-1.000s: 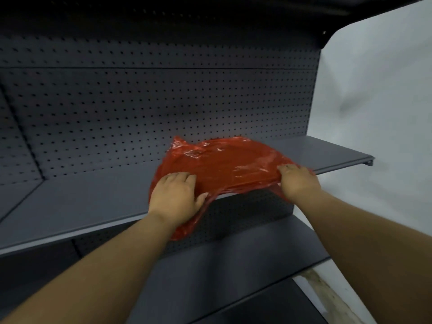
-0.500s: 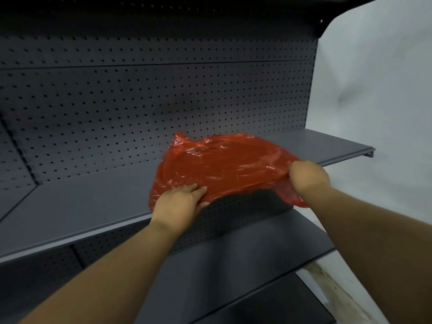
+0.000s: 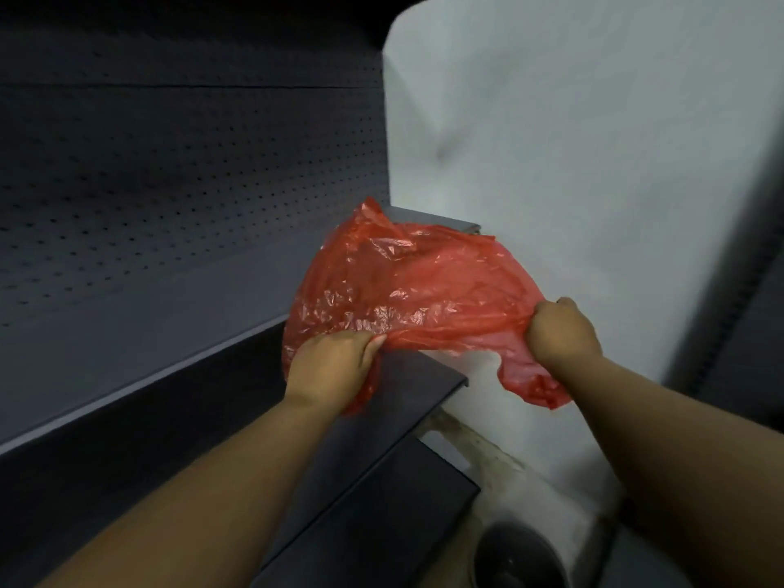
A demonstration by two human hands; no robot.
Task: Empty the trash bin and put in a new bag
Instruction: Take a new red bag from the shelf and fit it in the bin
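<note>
Red bag (image 3: 415, 290) pinched shut in left hand (image 3: 329, 367) and right hand (image 3: 562, 331) beside the shelf (image 3: 148, 333); best spread wide over the dark bin (image 3: 519, 558) below.

Both hands (image 3: 329, 367) have lifted the red bag (image 3: 407, 294) off the shelf (image 3: 148, 333), rightward.

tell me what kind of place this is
Probably a shop or stockroom: dark metal shelving with a perforated back panel against a plain white wall. Both hands hold a red plastic bag.
</note>
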